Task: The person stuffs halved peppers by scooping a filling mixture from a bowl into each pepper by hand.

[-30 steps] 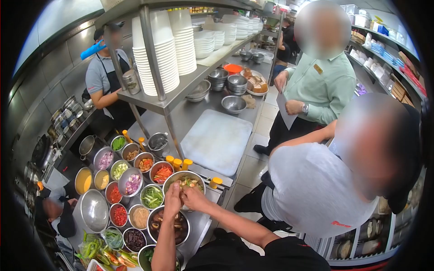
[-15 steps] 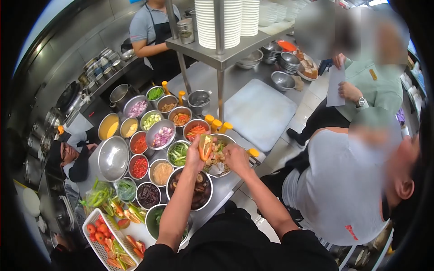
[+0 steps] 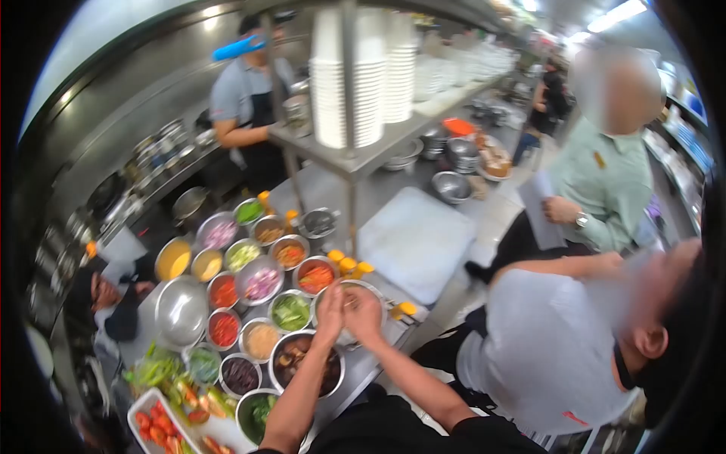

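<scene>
My left hand and my right hand are pressed together over a metal bowl, in a slightly blurred view. Both have their fingers bent inward. A halved bell pepper, held in my left hand a moment earlier, is now hidden between the hands. What my right fingers pinch, if anything, does not show. Close to my left hand are a bowl of sliced green vegetable and a bowl of orange-red strips. Under my left forearm stands a bowl of dark mushrooms.
Several bowls of chopped ingredients crowd the left side, beside a white basket of red vegetables. A white cutting board lies beyond my hands, under a shelf with stacked bowls. People stand close on my right.
My hands have come together over the bowl, and the pepper half has gone out of sight between them. My head view has tilted up, showing more of the room behind.
</scene>
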A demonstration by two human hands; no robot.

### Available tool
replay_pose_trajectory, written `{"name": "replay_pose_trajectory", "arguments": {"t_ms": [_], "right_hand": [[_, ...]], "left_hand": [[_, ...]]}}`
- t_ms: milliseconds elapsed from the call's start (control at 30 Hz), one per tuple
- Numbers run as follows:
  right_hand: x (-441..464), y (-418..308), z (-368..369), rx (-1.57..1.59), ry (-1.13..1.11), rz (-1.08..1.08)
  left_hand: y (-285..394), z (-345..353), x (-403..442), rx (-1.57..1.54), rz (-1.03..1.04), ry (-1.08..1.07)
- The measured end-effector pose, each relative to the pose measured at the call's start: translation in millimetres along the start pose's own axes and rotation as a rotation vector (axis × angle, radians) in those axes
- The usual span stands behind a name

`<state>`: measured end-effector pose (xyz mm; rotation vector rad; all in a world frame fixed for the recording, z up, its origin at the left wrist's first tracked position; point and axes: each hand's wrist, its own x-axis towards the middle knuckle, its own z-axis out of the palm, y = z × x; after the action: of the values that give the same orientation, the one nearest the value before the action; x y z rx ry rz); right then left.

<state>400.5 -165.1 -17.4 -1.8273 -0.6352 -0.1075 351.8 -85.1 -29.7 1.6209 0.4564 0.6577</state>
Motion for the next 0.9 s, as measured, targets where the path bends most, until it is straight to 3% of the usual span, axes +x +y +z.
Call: {"name": "replay_pose_trajectory", "arguments": {"t_ms": [133,200,333,567,900], "right_hand": [[-1.7,6.4,3.0,-0.034,0.074,0.027],[-3.5,4.9,2.2,0.102,0.038,0.064],[-6.5,4.6,0.0,0.109,0.060,0.087],[-5.2,14.7,-3.6,0.086,0.005,0.073],[-15.9,18.5,-2.8,0.052,0.085,0.014]], "left_hand": [[10.4,1.9,-3.4,-0.164,-0.106,-0.068],[14.5,2.4,-4.4,-0.208,-0.142,-0.101],[14.8,6.7,-3.9,-0.133,-0.051,-0.111],[-3.3,8.1,-6.3,-0.166,-0.080,-0.123],[16.3,10.9,-13.5,0.172,-0.002,-0.123]]}}
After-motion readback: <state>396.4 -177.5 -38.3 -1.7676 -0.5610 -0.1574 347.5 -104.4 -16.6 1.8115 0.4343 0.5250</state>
